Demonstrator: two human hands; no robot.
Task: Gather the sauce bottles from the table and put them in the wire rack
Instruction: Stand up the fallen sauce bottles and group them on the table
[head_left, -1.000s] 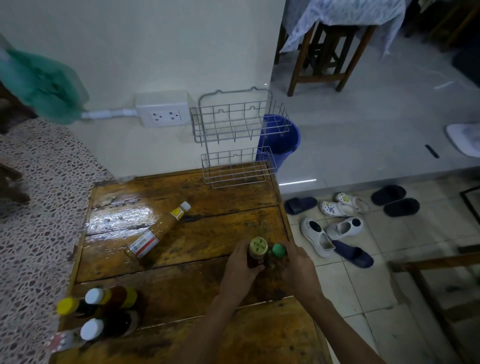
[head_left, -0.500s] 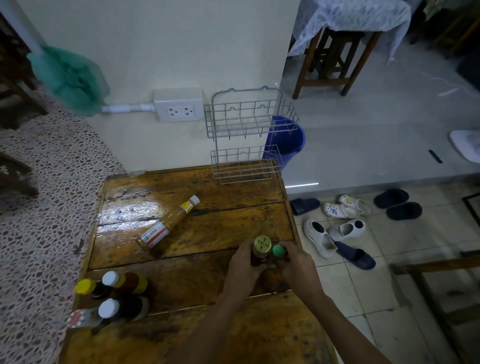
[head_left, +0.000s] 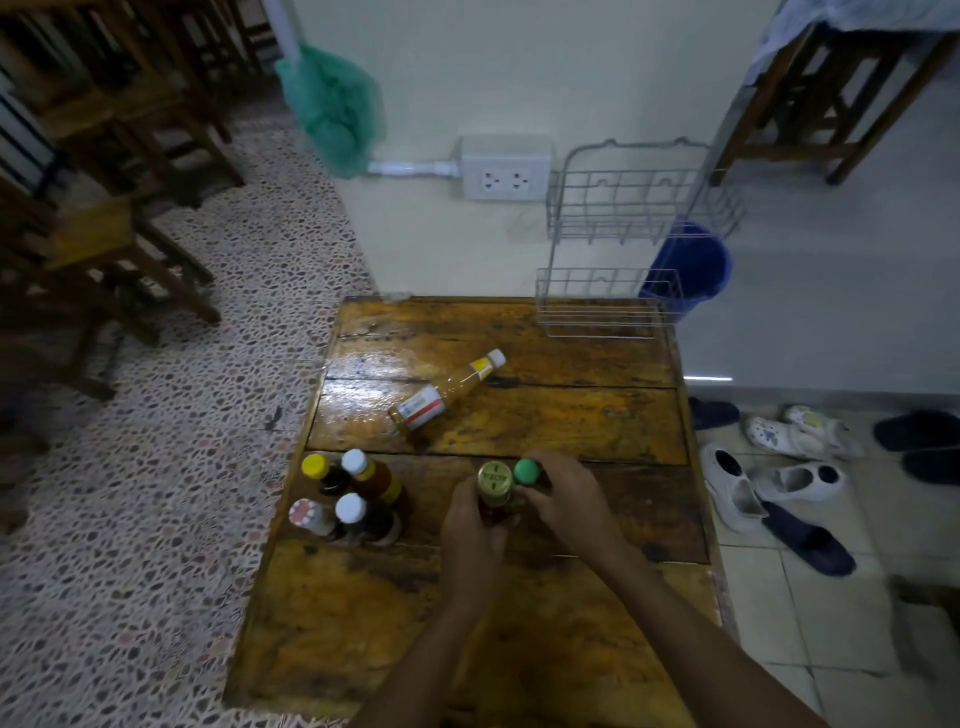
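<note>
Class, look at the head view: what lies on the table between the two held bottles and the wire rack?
In the head view, one bottle lies on its side between them, on the wooden table; the wire rack is empty.

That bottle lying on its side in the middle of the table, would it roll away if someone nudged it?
Probably: the lying bottle is round and rests on a glossy table. Its narrow neck would likely curve its path. It looks full, so fairly heavy.

Seven sauce bottles on the tabletop (head_left: 571, 649): four upright in a cluster (head_left: 349, 499), one lying flat (head_left: 447, 389), two gripped in hands (head_left: 496, 486); one wire rack (head_left: 613, 234) with two tiers; one wall socket (head_left: 504, 169); one blue bucket (head_left: 688, 270).
</note>
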